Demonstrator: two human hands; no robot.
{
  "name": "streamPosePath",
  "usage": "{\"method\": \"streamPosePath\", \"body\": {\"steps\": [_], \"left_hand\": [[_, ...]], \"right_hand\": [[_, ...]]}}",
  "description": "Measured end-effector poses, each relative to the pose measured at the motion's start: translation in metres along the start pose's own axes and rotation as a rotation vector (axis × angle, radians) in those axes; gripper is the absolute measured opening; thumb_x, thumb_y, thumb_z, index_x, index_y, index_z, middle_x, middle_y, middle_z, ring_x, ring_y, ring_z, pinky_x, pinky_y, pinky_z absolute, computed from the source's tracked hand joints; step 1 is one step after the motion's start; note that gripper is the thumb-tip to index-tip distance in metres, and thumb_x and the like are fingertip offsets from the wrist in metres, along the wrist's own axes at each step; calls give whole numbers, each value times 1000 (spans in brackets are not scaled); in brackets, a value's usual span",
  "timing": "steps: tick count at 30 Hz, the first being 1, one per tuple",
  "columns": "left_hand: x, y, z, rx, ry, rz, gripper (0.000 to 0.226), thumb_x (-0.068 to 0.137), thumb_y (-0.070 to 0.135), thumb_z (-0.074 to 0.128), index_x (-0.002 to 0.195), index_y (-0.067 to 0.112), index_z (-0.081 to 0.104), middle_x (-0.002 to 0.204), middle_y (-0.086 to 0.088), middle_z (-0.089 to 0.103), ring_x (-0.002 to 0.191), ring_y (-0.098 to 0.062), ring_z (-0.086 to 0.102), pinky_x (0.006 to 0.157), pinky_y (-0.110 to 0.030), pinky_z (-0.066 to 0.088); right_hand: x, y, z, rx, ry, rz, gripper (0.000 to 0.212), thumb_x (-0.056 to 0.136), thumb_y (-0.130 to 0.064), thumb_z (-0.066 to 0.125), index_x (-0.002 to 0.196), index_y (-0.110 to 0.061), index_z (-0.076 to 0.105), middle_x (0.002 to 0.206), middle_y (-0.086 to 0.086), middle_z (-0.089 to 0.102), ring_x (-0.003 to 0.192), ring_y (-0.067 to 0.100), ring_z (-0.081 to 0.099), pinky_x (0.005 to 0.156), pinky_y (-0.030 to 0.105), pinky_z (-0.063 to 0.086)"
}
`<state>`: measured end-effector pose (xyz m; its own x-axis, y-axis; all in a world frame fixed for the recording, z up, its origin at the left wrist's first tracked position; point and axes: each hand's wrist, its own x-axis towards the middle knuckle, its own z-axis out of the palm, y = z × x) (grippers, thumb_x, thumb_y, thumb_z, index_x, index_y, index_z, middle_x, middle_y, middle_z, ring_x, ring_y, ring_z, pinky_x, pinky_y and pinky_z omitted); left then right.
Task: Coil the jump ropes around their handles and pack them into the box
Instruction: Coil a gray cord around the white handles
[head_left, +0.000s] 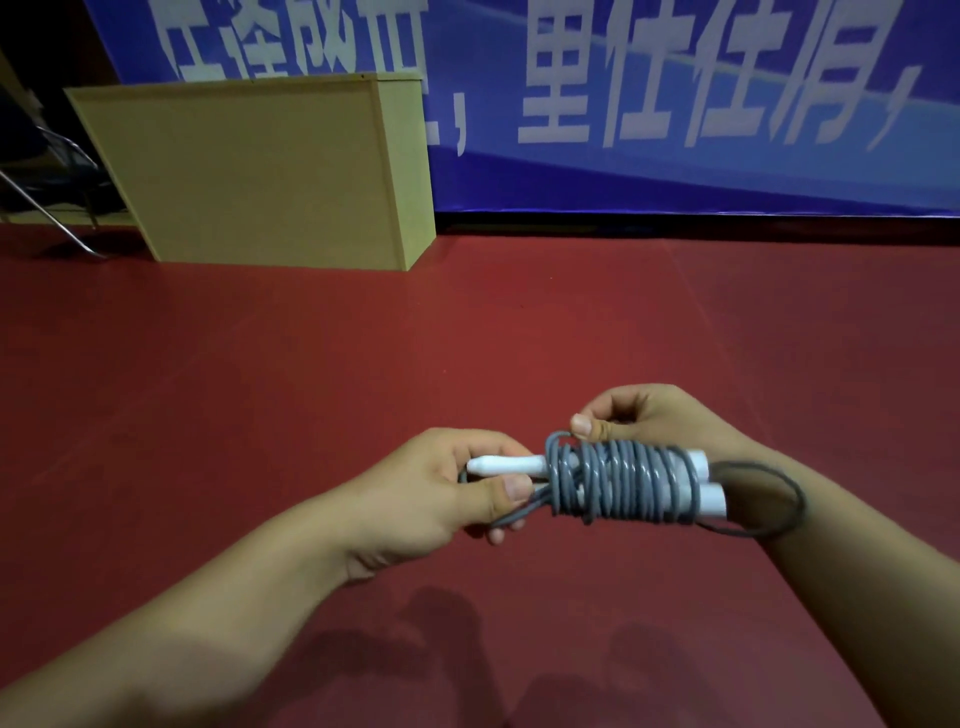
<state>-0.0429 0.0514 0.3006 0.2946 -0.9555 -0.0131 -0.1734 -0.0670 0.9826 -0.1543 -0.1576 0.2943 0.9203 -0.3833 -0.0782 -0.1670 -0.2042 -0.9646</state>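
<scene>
A grey jump rope (621, 486) is wound in many turns around its two white handles (506, 464), held level above the red floor. My left hand (457, 493) grips the narrow ends of the handles, thumb on top. My right hand (654, 415) sits behind the coil and pinches a strand of the rope at its upper left edge. A loose loop of rope (769, 499) hangs off the right end of the bundle, across my right wrist. No packing box shows in this view.
A tan wooden cabinet (270, 171) stands on the red floor (519, 322) at the back left. A blue banner with white characters (675, 104) covers the far wall. Metal chair legs (47, 208) show at the far left.
</scene>
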Motion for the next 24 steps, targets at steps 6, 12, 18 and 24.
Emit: {"method": "streamPosePath", "body": {"steps": [6, 12, 18, 24], "left_hand": [[3, 0, -4, -228, 98, -54, 12, 82, 23, 64, 88, 15, 68, 69, -1, 61, 58, -10, 52, 56, -17, 46], [9, 1, 0, -448, 234, -101, 11, 84, 25, 65, 91, 16, 67, 68, -1, 58, 52, -6, 47, 53, -21, 36], [15, -11, -6, -174, 555, -119, 14, 94, 19, 60, 83, 13, 68, 65, 2, 63, 50, -7, 48, 48, -18, 37], [18, -17, -10, 126, 789, -10, 11, 91, 14, 66, 81, 13, 72, 57, 4, 67, 45, -5, 52, 49, -18, 43]], "right_hand": [[-4, -2, -3, -78, 27, -213, 8, 57, 4, 57, 63, -1, 58, 62, 12, 52, 59, 19, 44, 51, 33, 35], [0, 1, 29, -75, 27, -120, 20, 93, -8, 63, 73, -13, 65, 60, 1, 61, 48, 7, 44, 47, 19, 36], [-6, -1, 46, -190, -139, -77, 10, 96, -16, 59, 89, -16, 65, 66, -1, 65, 48, 10, 44, 48, 22, 36], [-8, -9, 56, -40, -284, 10, 19, 94, -3, 58, 107, -15, 64, 73, 0, 65, 47, 13, 49, 49, 23, 41]]}}
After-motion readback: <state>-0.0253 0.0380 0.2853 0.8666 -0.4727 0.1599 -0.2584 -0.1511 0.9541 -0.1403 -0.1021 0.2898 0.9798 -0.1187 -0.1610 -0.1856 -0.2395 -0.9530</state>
